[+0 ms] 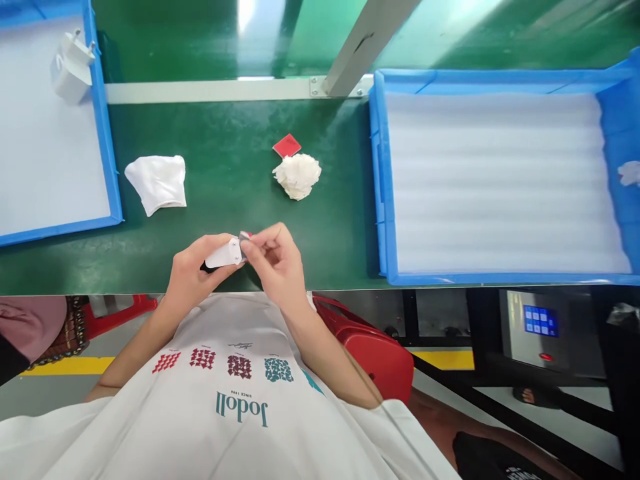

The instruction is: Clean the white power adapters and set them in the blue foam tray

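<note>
My left hand (pixel 193 267) is closed around a small white plastic piece (pixel 220 256), which looks like a charger body with small metal dots near its right end. At that end the fingertips of my right hand (pixel 280 267) pinch a thin grey piece (pixel 244 245) against it; a bit of red shows beside them. Exactly what the grey piece is, I cannot make out. Beyond my hands lie a crumpled cream-white wad (pixel 297 176) and a small red square (pixel 287 145) touching it. A folded white cloth (pixel 159 183) rests to the left.
At the left, a blue tray (pixel 111 173) with a white lining holds a white plug charger (pixel 73 70). Another lined blue tray (pixel 381 200) stands on the right. A metal post (pixel 367 47) rises at the back of the green table (pixel 225 140). A red stool (pixel 380 353) is below.
</note>
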`<control>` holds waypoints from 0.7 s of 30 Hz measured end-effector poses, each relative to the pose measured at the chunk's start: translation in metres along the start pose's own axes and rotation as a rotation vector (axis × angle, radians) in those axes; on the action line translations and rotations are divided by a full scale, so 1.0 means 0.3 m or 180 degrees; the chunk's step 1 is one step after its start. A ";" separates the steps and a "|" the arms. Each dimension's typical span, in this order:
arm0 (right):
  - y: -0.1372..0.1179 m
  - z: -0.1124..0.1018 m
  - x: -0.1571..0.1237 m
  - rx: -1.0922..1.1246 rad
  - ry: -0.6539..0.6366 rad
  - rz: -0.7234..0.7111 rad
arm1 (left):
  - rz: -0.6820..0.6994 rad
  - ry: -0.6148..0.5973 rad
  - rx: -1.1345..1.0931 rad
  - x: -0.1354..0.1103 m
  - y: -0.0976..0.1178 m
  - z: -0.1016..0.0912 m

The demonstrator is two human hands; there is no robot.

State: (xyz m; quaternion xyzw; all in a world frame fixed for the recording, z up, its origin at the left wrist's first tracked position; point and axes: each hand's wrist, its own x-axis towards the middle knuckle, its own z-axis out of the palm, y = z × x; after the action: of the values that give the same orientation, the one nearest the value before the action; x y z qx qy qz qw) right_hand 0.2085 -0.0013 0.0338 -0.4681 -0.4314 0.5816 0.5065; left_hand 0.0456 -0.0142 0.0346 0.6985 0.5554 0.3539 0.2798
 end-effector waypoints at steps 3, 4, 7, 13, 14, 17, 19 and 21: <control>0.002 -0.004 0.004 -0.0007 -0.0049 -0.0038 | -0.0023 -0.0103 0.0045 0.002 0.000 -0.002; 0.004 -0.004 0.004 -0.0046 -0.0052 -0.0078 | -0.0015 -0.0081 0.0070 0.002 -0.001 -0.002; 0.009 -0.004 0.002 -0.0146 -0.0004 -0.0118 | -0.0018 -0.0061 0.0076 0.001 -0.001 -0.002; 0.014 -0.005 -0.010 -0.0206 0.0055 -0.0161 | 0.0053 -0.0012 0.0085 -0.001 -0.006 0.001; 0.016 -0.005 -0.013 -0.0203 0.0049 -0.0176 | 0.0076 -0.0025 0.0060 -0.001 -0.007 0.001; 0.023 0.001 -0.012 -0.0228 0.0038 -0.0333 | 0.0163 0.0001 0.0022 0.001 -0.011 0.002; 0.026 0.006 0.005 -0.0323 0.0080 -0.0403 | 0.0194 0.0024 0.0016 0.003 -0.014 0.000; 0.018 0.003 0.044 -0.0499 0.0119 -0.0442 | 0.0179 0.0018 0.0018 0.003 -0.015 -0.001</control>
State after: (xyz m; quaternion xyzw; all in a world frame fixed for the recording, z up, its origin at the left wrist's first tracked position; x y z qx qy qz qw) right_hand 0.2058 0.0112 0.0272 -0.4859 -0.4975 0.5008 0.5154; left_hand 0.0428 -0.0122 0.0315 0.7136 0.5374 0.3620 0.2662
